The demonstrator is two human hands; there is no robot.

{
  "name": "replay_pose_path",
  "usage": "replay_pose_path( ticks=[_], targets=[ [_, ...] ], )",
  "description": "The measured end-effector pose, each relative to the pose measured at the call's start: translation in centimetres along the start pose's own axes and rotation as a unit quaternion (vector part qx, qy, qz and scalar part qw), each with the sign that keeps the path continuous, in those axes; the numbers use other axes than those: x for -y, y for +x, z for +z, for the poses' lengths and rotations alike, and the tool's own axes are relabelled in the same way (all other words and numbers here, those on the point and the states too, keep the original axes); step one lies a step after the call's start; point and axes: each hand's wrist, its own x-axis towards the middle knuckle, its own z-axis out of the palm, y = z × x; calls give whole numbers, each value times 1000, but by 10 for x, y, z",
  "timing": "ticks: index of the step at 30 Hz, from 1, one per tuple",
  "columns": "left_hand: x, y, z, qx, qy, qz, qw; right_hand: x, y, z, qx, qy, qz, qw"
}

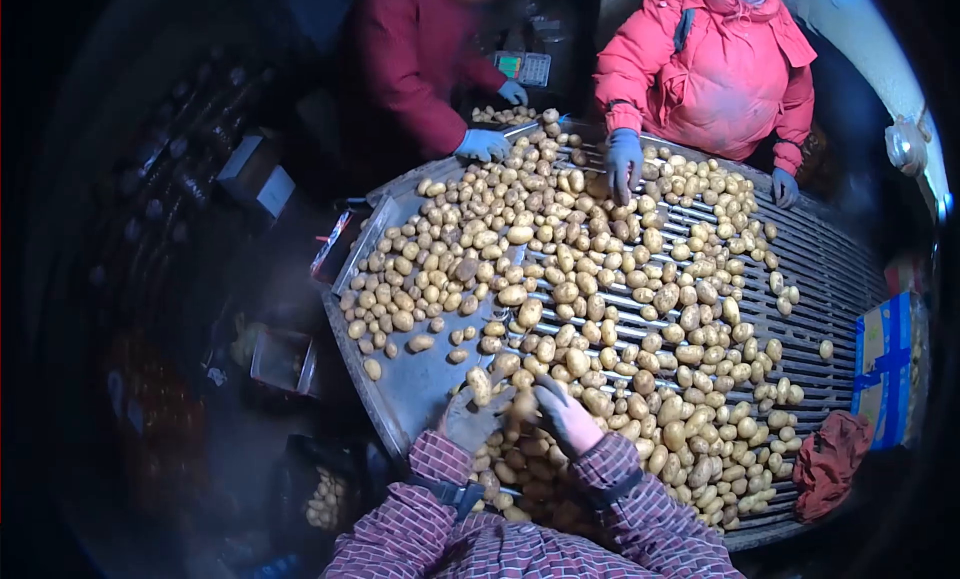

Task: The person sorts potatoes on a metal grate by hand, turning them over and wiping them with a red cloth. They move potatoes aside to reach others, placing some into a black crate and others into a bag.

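Observation:
Many potatoes [600, 306] lie spread over a slatted metal sorting table [835, 269]. My left hand [468, 422], in a grey glove, is at the near edge of the table with its fingers closed about a pale potato [479, 385]. Close by on the right is my right hand [562, 415], also gloved, its fingers pointing up and left over the potatoes. A smeared brownish potato [523, 405] shows between the two hands, right by the right fingertips; I cannot tell whether they grip it. More potatoes lie beneath both hands.
Across the table, a person in dark red [415, 69] rests a gloved hand at the rim. Beside them, a person in a pink jacket [715, 74] reaches into the potatoes. A blue-taped cardboard box [886, 371] and red cloth [832, 464] sit at right. A smooth metal plate [415, 374] forms the left side.

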Motion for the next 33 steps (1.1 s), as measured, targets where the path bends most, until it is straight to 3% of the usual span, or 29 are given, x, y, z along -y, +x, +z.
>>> replay_pose_path(
  ticks=[1, 2, 4, 5, 6, 8, 9, 11, 13, 15, 16, 17, 20, 21, 22, 23, 26, 28, 30, 32, 33],
  targets=[
    [14, 3, -17, 1, 125, 29, 992, 16, 4, 18, -22, 231, 130, 964],
    [20, 2, -31, -5, -167, -18, 986, 23, 4, 22, -16, 247, 115, 962],
    [12, -18, -39, -24, -205, -12, 978, 50, -4, 19, 20, 373, 131, 918],
    [2, -26, -33, -30, -222, -6, 975, 38, -5, 14, 40, 389, 119, 913],
    [-8, -33, -31, -56, -225, -1, 973, 31, -8, 11, -2, 352, 128, 927],
    [-33, -47, -28, -107, -230, 18, 967, 1, -14, -7, -41, 180, 120, 975],
    [-44, -54, -22, -138, -195, 77, 968, 1, -21, -13, -62, 216, 150, 963],
    [-75, -41, -97, 138, -99, 240, 956, -8, -35, -28, -86, 282, 173, 940],
    [-146, -51, -122, 219, -18, 310, 925, -19, -48, -42, -100, 313, 172, 929],
    [-208, -74, -130, 7, -85, 358, 930, -30, -59, -51, -120, 337, 161, 920],
    [-229, -86, -139, -209, -161, 382, 886, -28, -62, -53, -128, 311, 163, 928],
    [-252, -92, -158, -289, -157, 359, 873, -24, -64, -55, -140, 286, 162, 934],
    [-277, -77, -184, -395, -80, 274, 873, -19, -70, -63, -193, 136, 136, 962],
    [-264, -67, -176, -406, 74, 245, 877, -18, -71, -65, -217, -25, 64, 974],
    [-249, -54, -164, -401, 103, 242, 878, -14, -69, -65, -231, -187, -6, 955],
    [-232, -36, -158, -375, 147, 232, 886, -4, -67, -61, -253, -220, 17, 942],
    [-184, 35, -143, -316, 258, 230, 883, -22, -65, -58, -263, -421, -45, 867],
    [-143, 80, -94, -313, 347, 244, 850, -17, -65, -55, -168, -473, 10, 865],
    [-114, 134, -96, -233, 414, 279, 835, -15, -67, -51, -125, -517, 5, 847],
    [-94, 170, -61, -208, 518, 300, 774, -17, -69, -50, -114, -514, 8, 850],
    [-94, 178, -37, -233, 670, 286, 644, -18, -70, -52, -109, -510, 5, 853]
  ],
)
